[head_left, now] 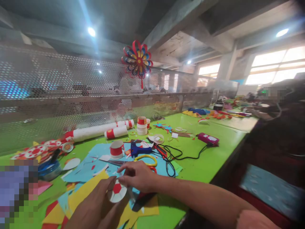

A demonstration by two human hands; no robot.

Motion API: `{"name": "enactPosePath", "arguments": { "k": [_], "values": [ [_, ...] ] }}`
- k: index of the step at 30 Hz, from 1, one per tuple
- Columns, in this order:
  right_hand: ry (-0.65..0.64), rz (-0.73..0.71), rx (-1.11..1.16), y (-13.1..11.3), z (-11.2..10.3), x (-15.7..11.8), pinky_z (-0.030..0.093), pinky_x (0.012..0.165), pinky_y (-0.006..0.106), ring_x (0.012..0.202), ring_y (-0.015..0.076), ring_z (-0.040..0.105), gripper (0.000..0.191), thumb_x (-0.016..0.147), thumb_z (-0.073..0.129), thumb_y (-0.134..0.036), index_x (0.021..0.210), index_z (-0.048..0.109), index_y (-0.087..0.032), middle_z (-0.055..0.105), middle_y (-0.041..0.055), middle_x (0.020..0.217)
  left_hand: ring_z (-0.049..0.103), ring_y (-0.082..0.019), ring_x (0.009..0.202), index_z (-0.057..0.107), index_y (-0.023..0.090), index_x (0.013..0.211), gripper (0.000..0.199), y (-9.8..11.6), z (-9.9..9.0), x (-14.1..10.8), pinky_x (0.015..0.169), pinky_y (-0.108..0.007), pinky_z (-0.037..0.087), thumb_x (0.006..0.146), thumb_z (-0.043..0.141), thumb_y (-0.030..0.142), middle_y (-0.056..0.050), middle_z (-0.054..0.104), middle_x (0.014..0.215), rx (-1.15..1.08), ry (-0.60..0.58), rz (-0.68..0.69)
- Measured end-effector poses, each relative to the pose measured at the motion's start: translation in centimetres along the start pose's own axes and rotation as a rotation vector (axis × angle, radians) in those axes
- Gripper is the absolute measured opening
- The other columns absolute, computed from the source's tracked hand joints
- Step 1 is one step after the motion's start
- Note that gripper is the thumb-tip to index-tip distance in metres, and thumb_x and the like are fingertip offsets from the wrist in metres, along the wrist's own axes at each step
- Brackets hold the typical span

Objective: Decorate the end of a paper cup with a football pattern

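A small round white disc (118, 194) with a red patch in its middle, patterned like a football, is held low in front of me. My left hand (95, 197) grips the disc's left edge between thumb and fingers. At its upper edge, the fingers of my right hand (140, 175) are pinched together on the rim. Just beyond my right hand lie yellow-handled scissors (154, 162) and a blue glue gun (141, 150). A red and white paper cup (117, 149) stands on the light blue paper (87, 156). Yellow paper sheets (83, 195) lie under my hands.
White and red paper rolls (95, 131) lie along the mesh partition (95, 76), where a paper flower (139, 62) hangs. A black cord runs to a purple box (208, 139). Stacked cups (142, 125) stand behind. Another person (283, 108) sits at right.
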State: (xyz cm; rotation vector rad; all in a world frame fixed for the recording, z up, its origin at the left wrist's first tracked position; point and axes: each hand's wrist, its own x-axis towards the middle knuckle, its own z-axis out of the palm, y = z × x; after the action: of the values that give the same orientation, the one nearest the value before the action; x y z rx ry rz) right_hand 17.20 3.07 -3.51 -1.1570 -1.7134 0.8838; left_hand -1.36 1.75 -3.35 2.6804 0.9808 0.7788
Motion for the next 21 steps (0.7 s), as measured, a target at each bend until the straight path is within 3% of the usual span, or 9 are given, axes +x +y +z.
{"name": "enactPosePath", "arguments": {
  "k": [4, 6, 13, 21],
  "values": [
    [0.013, -0.021, 0.034, 0.1, -0.1, -0.2, 0.044, 0.053, 0.022, 0.053, 0.0096, 0.052, 0.024, 0.074, 0.068, -0.023, 0.096, 0.069, -0.013, 0.057, -0.0042, 0.059, 0.064, -0.025, 0.101, 0.051, 0.028, 0.120, 0.034, 1.3, -0.5, -0.4, 0.080, -0.035, 0.053, 0.088, 0.050, 0.040, -0.009, 0.063, 0.121, -0.064, -0.046, -0.155],
    [0.017, -0.029, 0.046, 0.2, -0.1, -0.3, 0.043, 0.054, 0.022, 0.054, 0.0099, 0.052, 0.026, 0.075, 0.068, -0.025, 0.098, 0.066, -0.014, 0.058, -0.0040, 0.061, 0.064, -0.025, 0.100, 0.044, 0.027, 0.127, 0.040, 1.8, -0.7, -0.6, 0.080, -0.037, 0.052, 0.090, 0.048, 0.039, -0.009, 0.062, 0.122, -0.085, -0.012, -0.224],
    [-0.014, -0.044, -0.007, 0.2, -0.2, -0.2, 0.045, 0.052, 0.024, 0.053, 0.0119, 0.055, 0.030, 0.079, 0.063, -0.036, 0.099, 0.064, -0.013, 0.059, -0.0017, 0.061, 0.063, -0.025, 0.096, 0.051, 0.024, 0.115, 0.030, 2.1, -1.1, -0.3, 0.078, -0.037, 0.050, 0.086, 0.051, 0.032, -0.007, 0.066, 0.111, -0.088, -0.025, -0.233],
    [0.153, -0.100, -0.166, 0.2, -2.4, 0.4, 0.046, 0.061, 0.027, 0.064, 0.0148, 0.058, 0.028, 0.088, 0.052, -0.038, 0.089, 0.067, -0.013, 0.065, 0.0043, 0.072, 0.062, -0.027, 0.093, 0.053, 0.021, 0.116, 0.038, 0.8, -0.4, -0.4, 0.076, -0.038, 0.048, 0.083, 0.056, 0.041, -0.008, 0.066, 0.106, -0.028, -0.061, -0.291]
  ]
}}
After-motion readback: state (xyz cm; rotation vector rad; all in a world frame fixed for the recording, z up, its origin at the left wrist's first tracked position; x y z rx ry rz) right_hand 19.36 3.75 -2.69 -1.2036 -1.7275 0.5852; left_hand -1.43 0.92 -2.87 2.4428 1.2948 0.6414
